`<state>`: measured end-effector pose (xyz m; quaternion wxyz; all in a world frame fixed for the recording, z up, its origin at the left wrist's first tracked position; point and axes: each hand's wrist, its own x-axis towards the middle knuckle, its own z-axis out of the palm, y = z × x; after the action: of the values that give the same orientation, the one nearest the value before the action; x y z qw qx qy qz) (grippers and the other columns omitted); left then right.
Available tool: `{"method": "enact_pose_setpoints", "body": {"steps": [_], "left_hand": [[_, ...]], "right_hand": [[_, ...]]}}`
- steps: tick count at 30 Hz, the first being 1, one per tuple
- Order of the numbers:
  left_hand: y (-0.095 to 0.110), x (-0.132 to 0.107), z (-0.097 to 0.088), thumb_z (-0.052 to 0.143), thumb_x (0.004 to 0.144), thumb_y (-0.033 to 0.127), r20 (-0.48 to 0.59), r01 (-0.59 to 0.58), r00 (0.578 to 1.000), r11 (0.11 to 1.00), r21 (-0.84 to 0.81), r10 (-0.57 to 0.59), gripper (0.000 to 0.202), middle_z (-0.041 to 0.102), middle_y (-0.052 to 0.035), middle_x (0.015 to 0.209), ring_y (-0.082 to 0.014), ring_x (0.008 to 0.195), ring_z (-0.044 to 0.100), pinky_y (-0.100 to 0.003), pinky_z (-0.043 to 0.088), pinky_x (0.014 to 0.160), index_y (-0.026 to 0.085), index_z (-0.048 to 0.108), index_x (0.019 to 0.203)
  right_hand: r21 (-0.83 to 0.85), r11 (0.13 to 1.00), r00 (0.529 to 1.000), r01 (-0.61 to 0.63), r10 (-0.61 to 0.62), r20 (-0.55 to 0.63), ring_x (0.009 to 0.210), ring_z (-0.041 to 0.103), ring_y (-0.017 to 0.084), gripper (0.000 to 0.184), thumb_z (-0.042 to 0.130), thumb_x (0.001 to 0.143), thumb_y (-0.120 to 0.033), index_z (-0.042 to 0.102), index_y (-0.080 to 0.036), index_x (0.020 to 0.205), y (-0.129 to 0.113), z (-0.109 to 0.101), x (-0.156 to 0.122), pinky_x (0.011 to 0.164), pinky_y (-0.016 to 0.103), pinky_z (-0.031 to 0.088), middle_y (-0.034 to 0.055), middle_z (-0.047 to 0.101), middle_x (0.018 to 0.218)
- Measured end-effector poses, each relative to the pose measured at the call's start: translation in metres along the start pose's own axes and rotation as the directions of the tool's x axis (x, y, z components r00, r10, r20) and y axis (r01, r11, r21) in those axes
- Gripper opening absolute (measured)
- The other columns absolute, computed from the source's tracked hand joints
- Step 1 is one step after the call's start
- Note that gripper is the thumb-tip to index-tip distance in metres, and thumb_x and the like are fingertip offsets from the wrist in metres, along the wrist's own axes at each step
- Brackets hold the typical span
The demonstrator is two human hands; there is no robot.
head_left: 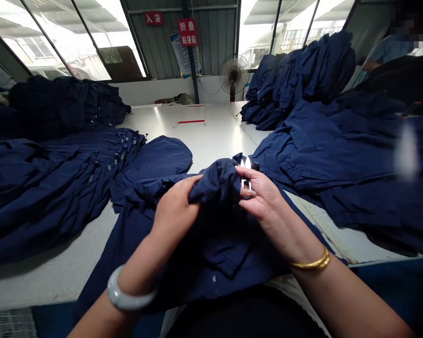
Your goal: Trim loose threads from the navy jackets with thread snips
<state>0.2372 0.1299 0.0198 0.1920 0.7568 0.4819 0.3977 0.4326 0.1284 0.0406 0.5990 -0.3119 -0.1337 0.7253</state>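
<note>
A dark navy jacket (pixel 220 178) lies bunched across the near edge of the table, part of it lifted between my hands. My left hand (pixel 176 204) is closed on a gathered fold of it, thumb on top and fingers hidden behind the cloth. Thread snips (pixel 246 174) sit in my right hand (pixel 264 195), their short blades pointing up and away from me. The fingers of that hand also touch the right side of the bunched cloth. What lies inside the fold is hidden.
Navy garments lie in a layered stack (pixel 56 183) on the left and another stack (pixel 338 155) on the right. Taller heaps stand behind both. A white table (pixel 155 117) runs back toward a fan (pixel 233 75). Another person (pixel 384 51) is at the far right.
</note>
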Motion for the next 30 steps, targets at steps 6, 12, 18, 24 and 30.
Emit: {"method": "enact_pose_setpoints", "body": {"steps": [6,12,18,24,30], "left_hand": [[-0.032,0.057,0.001,0.068,0.065,0.031,0.047,0.298,0.950,0.850,-0.434,-0.310,0.014,0.058,0.0022,0.059,-0.0144,0.057,0.050,-0.024,0.039,0.056,0.017,0.062,0.066],[-0.035,0.090,0.012,0.072,0.057,0.032,0.072,0.351,0.928,0.792,-0.500,-0.366,0.020,0.058,0.0011,0.054,-0.0141,0.052,0.050,-0.025,0.038,0.053,0.016,0.061,0.059],[-0.033,0.122,0.018,0.077,0.055,0.032,0.095,0.352,0.931,0.803,-0.481,-0.351,0.021,0.060,0.0008,0.054,-0.0132,0.052,0.051,-0.025,0.038,0.053,0.014,0.066,0.060],[-0.050,0.149,0.025,0.080,0.053,0.032,0.154,0.386,0.922,0.798,-0.463,-0.356,0.024,0.063,-0.0013,0.056,-0.0155,0.053,0.055,-0.027,0.041,0.054,0.013,0.071,0.065],[-0.076,0.168,0.037,0.084,0.046,0.035,0.242,0.447,0.895,0.762,-0.469,-0.375,0.030,0.065,-0.0024,0.056,-0.0169,0.053,0.056,-0.029,0.043,0.056,0.014,0.071,0.063]], "right_hand": [[-0.208,0.939,0.961,0.274,-0.274,0.029,0.046,0.038,0.004,0.029,0.076,0.069,-0.018,0.062,-0.017,0.094,-0.001,-0.025,0.003,0.033,0.012,0.015,-0.0081,0.047,0.058],[-0.794,0.431,0.817,0.428,-0.560,0.136,0.065,0.048,0.011,0.041,0.074,0.073,-0.056,0.058,-0.019,0.079,0.011,-0.041,0.003,0.056,0.021,0.036,-0.0022,0.055,0.071],[-0.961,0.088,0.857,0.262,-0.479,0.190,0.065,0.048,0.014,0.037,0.075,0.068,-0.051,0.054,-0.020,0.072,0.029,-0.042,0.018,0.056,0.025,0.033,-0.0015,0.055,0.069],[-0.401,0.903,0.967,0.154,-0.221,-0.125,0.049,0.043,0.005,0.017,0.071,0.067,-0.023,0.055,-0.017,0.070,0.025,-0.052,0.031,0.036,0.014,0.019,-0.0047,0.054,0.061],[-0.113,0.993,0.948,0.014,-0.049,-0.314,0.029,0.027,0.002,0.019,0.063,0.068,-0.021,0.046,-0.019,0.060,0.013,-0.065,0.043,0.026,0.013,0.014,-0.0092,0.041,0.041]]}}
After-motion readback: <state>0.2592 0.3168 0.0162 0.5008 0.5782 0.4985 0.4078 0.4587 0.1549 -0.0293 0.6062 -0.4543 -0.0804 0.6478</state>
